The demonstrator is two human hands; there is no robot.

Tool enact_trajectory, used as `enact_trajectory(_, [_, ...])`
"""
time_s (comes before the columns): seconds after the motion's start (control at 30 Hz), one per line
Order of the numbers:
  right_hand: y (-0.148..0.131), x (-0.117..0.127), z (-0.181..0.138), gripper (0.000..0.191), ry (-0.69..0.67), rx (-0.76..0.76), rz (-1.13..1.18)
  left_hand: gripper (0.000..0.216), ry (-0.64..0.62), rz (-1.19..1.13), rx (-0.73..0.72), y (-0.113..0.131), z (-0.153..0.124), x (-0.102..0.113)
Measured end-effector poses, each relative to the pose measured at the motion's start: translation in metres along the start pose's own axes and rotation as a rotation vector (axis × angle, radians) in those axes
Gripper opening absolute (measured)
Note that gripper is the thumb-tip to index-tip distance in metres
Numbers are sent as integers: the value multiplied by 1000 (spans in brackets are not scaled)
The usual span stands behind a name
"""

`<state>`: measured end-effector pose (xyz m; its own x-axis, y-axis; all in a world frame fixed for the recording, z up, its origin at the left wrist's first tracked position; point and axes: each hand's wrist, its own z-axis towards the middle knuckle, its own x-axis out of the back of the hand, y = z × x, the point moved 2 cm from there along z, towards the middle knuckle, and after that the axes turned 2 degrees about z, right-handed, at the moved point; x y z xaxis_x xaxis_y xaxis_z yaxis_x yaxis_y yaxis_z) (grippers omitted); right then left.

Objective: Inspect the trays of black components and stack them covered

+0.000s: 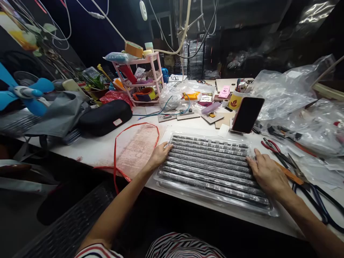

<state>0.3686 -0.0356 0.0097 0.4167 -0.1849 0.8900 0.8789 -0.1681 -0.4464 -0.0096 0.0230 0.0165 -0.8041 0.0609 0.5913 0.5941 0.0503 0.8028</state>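
Note:
A clear plastic tray (pixel 199 194) lies on the white table in front of me, slightly skewed. Long dark rod-like strips (pixel 209 163) fill it in parallel rows, glossy with reflections. My left hand (pixel 159 154) grips the tray's left edge near the far corner, fingers bent over the rim. On the opposite side, my right hand (pixel 266 172) holds the right edge, its fingertips at the ends of the strips. The undersides of both grips are hidden.
Right of the tray lie large scissors (pixel 309 184) and red-handled pliers (pixel 271 145). A phone (pixel 247 114) stands upright behind it. Red ribbon (pixel 115 154) loops on the left, near a black case (pixel 106 116). Plastic bags (pixel 287 89) and a pink rack (pixel 153 66) stand farther back.

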Motion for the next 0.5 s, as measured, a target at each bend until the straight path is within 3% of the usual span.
enact_trajectory(0.1, [4,0,0,70,-9,-106,258,56,-117,-196,-21,-3,-4,4])
enact_trajectory(0.23, [7,0,-5,66,-8,-186,417,73,-192,-366,-10,-6,-12,11])
enact_trajectory(0.4, [5,4,-7,74,66,-198,578,84,-186,-437,34,-12,-15,13])
enact_trajectory(0.5, [0,13,-6,68,137,-231,749,82,-166,-445,65,-15,-13,12])
